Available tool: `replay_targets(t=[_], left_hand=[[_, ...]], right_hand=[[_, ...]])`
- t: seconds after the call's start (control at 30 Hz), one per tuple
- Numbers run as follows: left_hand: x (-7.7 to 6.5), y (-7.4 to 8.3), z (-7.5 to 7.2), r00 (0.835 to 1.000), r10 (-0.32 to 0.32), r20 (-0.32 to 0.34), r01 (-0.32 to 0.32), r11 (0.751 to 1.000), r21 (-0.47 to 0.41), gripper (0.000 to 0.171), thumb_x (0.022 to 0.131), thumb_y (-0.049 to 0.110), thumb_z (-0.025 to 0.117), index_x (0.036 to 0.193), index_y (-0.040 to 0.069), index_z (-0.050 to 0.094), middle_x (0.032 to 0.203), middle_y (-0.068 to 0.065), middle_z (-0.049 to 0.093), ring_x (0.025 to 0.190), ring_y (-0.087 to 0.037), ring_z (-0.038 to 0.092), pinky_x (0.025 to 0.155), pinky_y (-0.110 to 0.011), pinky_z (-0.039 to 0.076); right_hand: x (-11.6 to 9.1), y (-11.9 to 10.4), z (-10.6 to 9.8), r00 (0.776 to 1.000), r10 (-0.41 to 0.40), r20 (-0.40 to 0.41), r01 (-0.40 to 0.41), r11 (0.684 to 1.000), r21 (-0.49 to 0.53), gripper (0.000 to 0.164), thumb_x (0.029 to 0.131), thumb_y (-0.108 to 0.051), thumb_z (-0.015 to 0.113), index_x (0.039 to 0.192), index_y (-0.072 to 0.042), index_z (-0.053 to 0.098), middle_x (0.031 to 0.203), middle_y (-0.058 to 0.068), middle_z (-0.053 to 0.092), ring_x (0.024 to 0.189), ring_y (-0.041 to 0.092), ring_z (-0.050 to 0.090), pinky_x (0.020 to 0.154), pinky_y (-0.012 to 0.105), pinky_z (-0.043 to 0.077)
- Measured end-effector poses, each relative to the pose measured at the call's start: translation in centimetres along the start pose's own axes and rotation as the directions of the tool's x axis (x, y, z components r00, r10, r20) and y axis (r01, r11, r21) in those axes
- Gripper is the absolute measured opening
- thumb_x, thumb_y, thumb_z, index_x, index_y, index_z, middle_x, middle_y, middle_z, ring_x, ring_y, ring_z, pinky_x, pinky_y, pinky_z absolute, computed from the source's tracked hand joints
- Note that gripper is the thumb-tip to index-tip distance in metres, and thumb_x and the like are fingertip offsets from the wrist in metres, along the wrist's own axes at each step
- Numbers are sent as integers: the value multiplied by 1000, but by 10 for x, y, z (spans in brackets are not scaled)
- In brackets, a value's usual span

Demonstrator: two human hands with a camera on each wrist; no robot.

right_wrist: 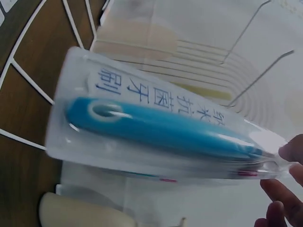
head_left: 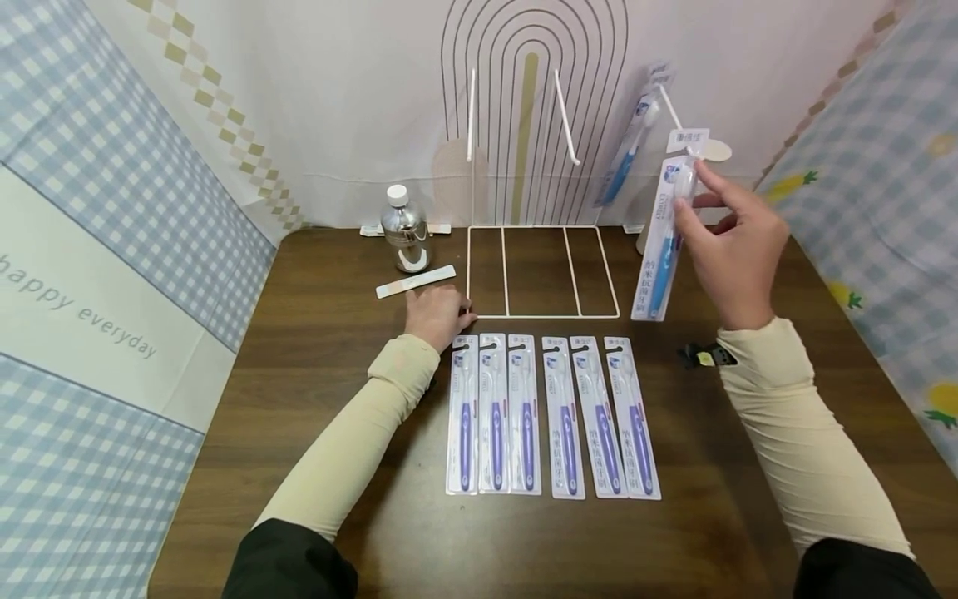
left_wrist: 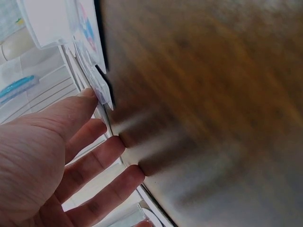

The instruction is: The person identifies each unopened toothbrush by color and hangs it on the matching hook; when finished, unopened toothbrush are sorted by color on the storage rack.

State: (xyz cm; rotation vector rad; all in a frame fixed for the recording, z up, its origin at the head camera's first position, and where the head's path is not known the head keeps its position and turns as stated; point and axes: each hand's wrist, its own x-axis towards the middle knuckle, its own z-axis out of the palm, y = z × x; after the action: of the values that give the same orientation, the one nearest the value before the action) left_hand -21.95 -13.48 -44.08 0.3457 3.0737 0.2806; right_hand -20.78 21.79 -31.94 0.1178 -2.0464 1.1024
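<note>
Between thumb and fingers, my right hand (head_left: 737, 237) pinches a packaged blue toothbrush (head_left: 655, 258) near the top of its blister pack. The pack hangs tilted, its card top at the tip of a white hook (head_left: 671, 108); I cannot tell if the hook passes through its hole. Farther back on that hook is another packaged blue toothbrush (head_left: 631, 150). My left hand (head_left: 437, 314) rests at the front left corner of a white wire rack (head_left: 542, 317), fingers extended in the left wrist view. Several packaged purple toothbrushes (head_left: 496, 441) lie in a row in front of the rack.
Two more white hooks (head_left: 471, 116) stick out above the rack. A silver bottle (head_left: 407, 237) with a white cap stands left of it, beside a white strip (head_left: 416, 282). A small black item (head_left: 707, 356) shows by the right wrist. Patterned cloths surround the wooden table (head_left: 314, 366).
</note>
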Motion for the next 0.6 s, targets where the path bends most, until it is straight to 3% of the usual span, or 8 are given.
replay_targets(t=[0.2,0.3,0.43,0.6], left_hand=[[1,-1,2,1000,-11,11,11,1000,4,24,99,42,75,115,25,83,121,0,75,117,-31,67,106,-62,40],[1,-2,3,1000,-13,15,13,1000,5,25,100,43,74,116,25,83,121,1,74,117,-31,67,106,-62,40],[1,-2,3,1000,-13,4,13,1000,10,24,100,43,74,113,25,83,119,1,74,116,-31,67,105,-62,41],[2,-1,3,1000,-15,5,15,1000,10,24,100,43,74,112,25,83,119,1,74,115,-31,67,105,-62,40]], right_hand=[[24,25,29,999,40,8,-39,998,-53,36,95,-25,78,131,-21,77,107,13,78,61,-8,49,60,16,39],[40,37,45,999,38,6,-37,996,-75,38,96,-25,77,133,-18,75,108,11,78,76,2,63,69,15,41],[57,49,65,999,32,-13,-32,998,-62,36,95,-25,75,132,-23,74,105,10,78,96,11,68,76,18,40],[66,55,76,998,56,-17,-56,998,-34,36,95,-27,73,131,-29,73,104,10,77,99,13,66,78,20,41]])
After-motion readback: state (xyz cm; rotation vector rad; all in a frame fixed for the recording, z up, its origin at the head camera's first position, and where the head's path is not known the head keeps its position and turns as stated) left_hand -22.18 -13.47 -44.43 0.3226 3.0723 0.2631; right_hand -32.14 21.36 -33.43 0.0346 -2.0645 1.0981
